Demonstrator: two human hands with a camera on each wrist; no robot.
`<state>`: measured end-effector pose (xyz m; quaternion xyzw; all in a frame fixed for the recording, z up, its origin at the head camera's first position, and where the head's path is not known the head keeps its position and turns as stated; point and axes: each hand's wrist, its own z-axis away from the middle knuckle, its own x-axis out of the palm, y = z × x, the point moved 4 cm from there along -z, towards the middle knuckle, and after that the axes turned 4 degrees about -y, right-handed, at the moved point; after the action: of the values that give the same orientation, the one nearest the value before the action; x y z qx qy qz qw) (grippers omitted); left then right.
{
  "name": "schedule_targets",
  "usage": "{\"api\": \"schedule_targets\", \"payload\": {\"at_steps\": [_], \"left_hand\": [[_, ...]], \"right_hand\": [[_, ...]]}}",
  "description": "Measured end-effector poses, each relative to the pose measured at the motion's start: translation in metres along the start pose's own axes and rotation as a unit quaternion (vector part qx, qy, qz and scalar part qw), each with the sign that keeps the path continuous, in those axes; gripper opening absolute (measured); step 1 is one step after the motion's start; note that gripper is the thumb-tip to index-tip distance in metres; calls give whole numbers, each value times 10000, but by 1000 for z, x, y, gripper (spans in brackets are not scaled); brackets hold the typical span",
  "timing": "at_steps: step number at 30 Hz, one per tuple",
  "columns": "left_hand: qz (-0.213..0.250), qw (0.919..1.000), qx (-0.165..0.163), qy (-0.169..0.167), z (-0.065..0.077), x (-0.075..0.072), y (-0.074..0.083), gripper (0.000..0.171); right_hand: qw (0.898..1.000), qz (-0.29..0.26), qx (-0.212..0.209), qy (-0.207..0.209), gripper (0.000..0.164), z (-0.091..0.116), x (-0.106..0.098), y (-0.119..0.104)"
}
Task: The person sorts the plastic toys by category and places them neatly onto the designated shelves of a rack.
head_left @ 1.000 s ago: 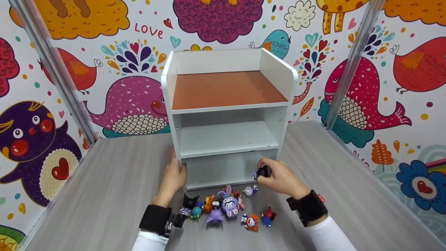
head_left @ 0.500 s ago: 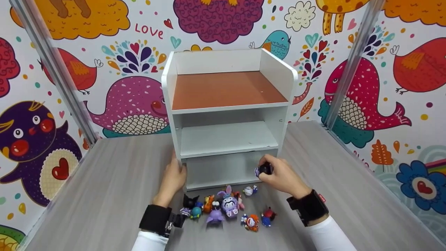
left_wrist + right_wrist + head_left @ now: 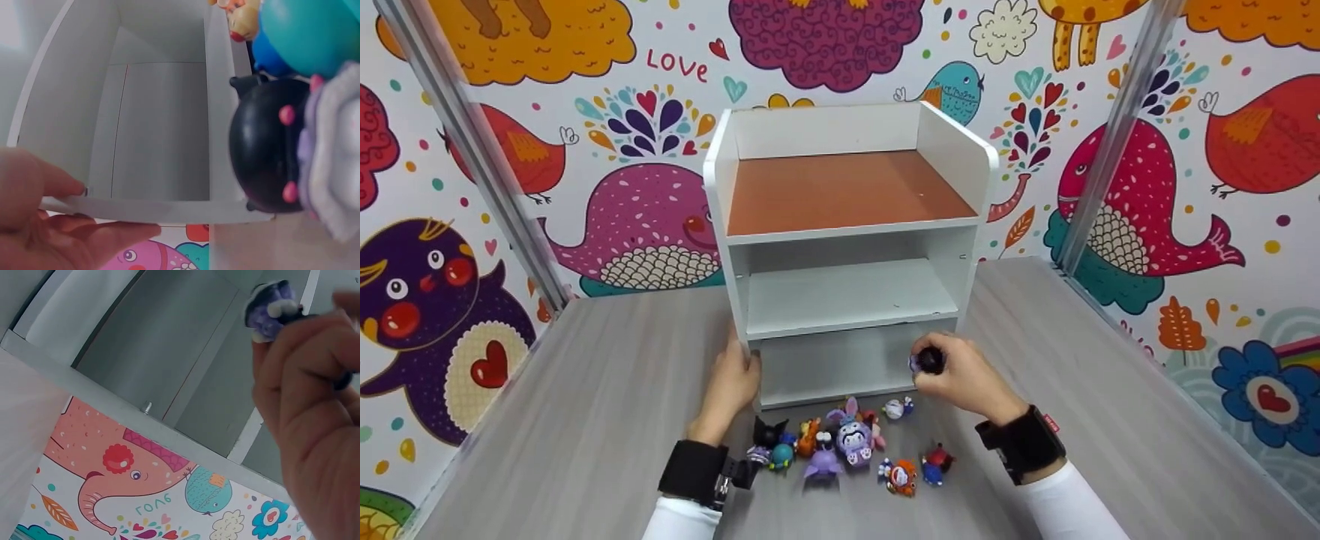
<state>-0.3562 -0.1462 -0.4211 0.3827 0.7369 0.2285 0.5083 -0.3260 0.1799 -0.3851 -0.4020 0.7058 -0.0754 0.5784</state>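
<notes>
My left hand [image 3: 736, 381] grips the left side panel of the white shelf unit [image 3: 851, 328], low down. In the left wrist view the thumb lies on the inner face of the panel and the fingers are outside it. My right hand [image 3: 969, 377] pinches a small purple and black figurine [image 3: 928, 361] in front of the lowest compartment, by the right side. Its purple and white part [image 3: 274, 310] pokes past the fingertips in the right wrist view; the fingers hide the rest.
Several small figurines lie before the unit, among them a black-headed one [image 3: 769, 432], a purple rabbit-eared one [image 3: 854, 441], an orange one [image 3: 901, 478] and a red and blue one [image 3: 937, 465]. Patterned walls [image 3: 645, 217] stand behind and beside the grey table [image 3: 607, 405].
The right hand has turned the pinched figurine slightly, so more of its round dark side faces up. My left hand keeps its hold on the shelf unit. The head view has shifted a little.
</notes>
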Motion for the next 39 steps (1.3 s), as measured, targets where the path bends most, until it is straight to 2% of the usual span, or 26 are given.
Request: {"api": "schedule_targets", "payload": {"at_steps": [4, 8, 13, 16, 21, 23, 28, 32, 39], "left_hand": [[78, 10000, -48, 10, 1, 0, -1, 69], [43, 10000, -86, -23, 1, 1, -1, 69], [-87, 9998, -151, -93, -1, 3, 0, 69], [-93, 9999, -69, -38, -2, 2, 1, 69], [-28, 10000, -23, -39, -1, 1, -1, 68], [16, 10000, -45, -42, -1, 1, -2, 68], [47, 9999, -130, -8, -1, -1, -1, 69], [37, 9999, -109, 10, -1, -1, 1, 69], [14, 9999, -101, -11, 1, 1, 1, 71]], "right_hand": [[9999, 1, 22, -135, 40, 0, 2, -1], [9999, 42, -137, -72, 42, 0, 1, 0], [9984, 187, -533, 49, 44, 0, -1, 0], [9974, 225, -679, 114, 46, -1, -2, 0], [9977, 219, -604, 192, 53, -1, -3, -1], [9987, 56, -490, 93, 55, -1, -3, -1], [9991, -342, -237, 8, 43, -3, -2, 0], [9988, -225, -264, 338, 32, -3, -5, -3], [9958, -207, -444, 768, 33, 1, -5, -6]]}}
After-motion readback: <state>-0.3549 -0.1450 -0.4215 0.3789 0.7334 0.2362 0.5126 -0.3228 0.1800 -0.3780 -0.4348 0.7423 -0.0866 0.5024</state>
